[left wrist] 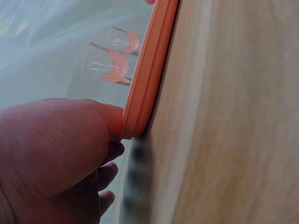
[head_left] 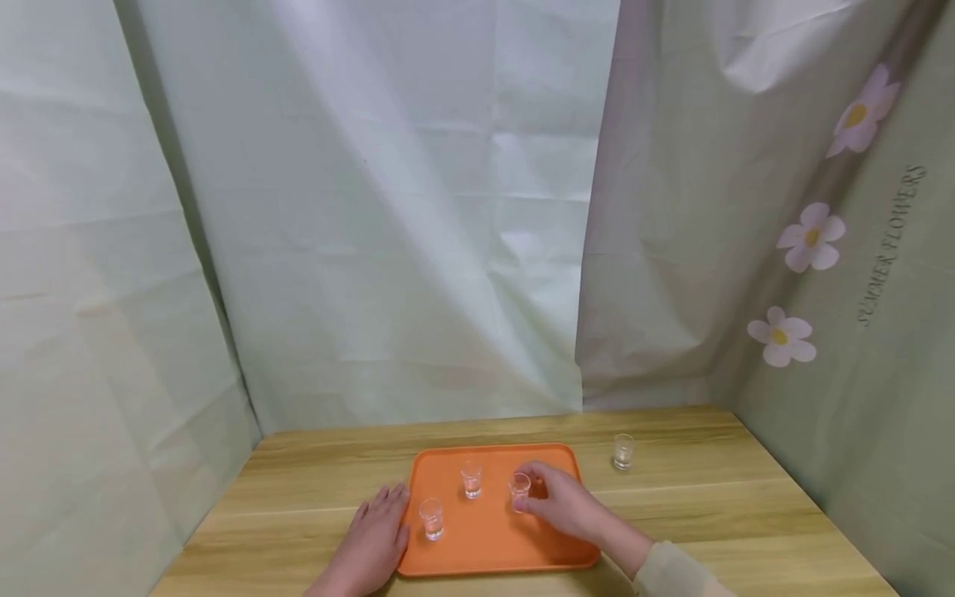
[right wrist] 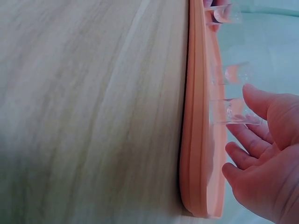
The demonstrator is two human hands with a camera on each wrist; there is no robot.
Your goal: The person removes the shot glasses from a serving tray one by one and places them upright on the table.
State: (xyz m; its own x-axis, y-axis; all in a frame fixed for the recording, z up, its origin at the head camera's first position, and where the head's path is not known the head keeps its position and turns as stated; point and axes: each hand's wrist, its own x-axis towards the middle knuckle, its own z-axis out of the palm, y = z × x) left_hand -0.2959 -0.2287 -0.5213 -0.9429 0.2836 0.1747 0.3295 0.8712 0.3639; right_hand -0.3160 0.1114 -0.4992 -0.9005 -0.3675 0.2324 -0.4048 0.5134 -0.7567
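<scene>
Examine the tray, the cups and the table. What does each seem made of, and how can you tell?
Tray: probably plastic, satin orange, with a smooth, moulded-looking rim.
Cups: glossy, glass or perhaps clear plastic; their backgrounds show through.
Table: wood or wood-look laminate, low sheen, with streaky grain.

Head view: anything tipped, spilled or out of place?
Nothing looks tipped or spilled. Mildly odd: a lone glass stands on the table, right of the orange tray; the left glass and middle glass stand on it, and the right hand is around a third glass there.
</scene>
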